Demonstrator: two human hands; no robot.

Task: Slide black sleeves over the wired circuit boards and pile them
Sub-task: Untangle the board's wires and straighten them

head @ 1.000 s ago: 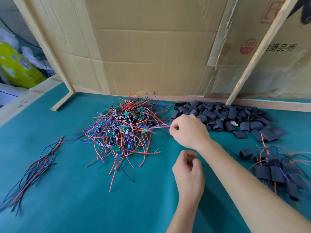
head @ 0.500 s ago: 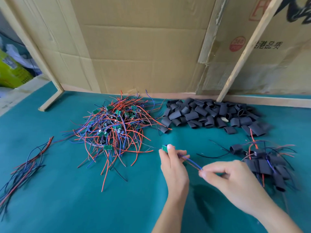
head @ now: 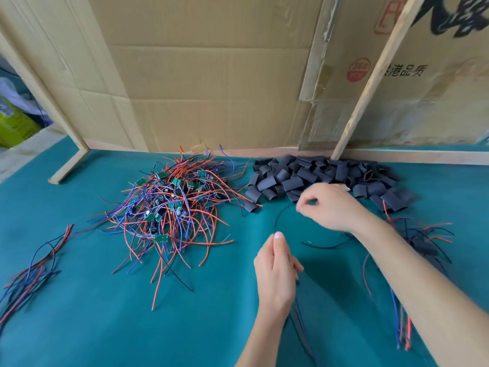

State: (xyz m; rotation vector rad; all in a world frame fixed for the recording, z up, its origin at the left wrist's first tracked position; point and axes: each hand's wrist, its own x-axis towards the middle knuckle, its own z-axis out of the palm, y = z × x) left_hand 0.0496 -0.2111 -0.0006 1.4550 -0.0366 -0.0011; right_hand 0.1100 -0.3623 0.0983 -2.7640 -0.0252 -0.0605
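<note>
A left hand (head: 276, 271) grips one board's wires while the right hand (head: 328, 205) pinches a black wire (head: 277, 218) beside the sleeves (head: 317, 178). A few sleeved boards (head: 423, 245) lie right on the worktop (head: 105, 313); the tangled boards (head: 169, 202) remain undone.

Cardboard box (head: 436, 83): red round stamp (head: 357, 69) w/ "360"; black print beside it "港品质"; rest unreadable.

Passage is being left along the bare green mat (head: 132, 327) nearside; wire heap (head: 169, 207), sleeve pile (head: 304, 178) and cardboard wall (head: 211, 88) are blocking beyond.
</note>
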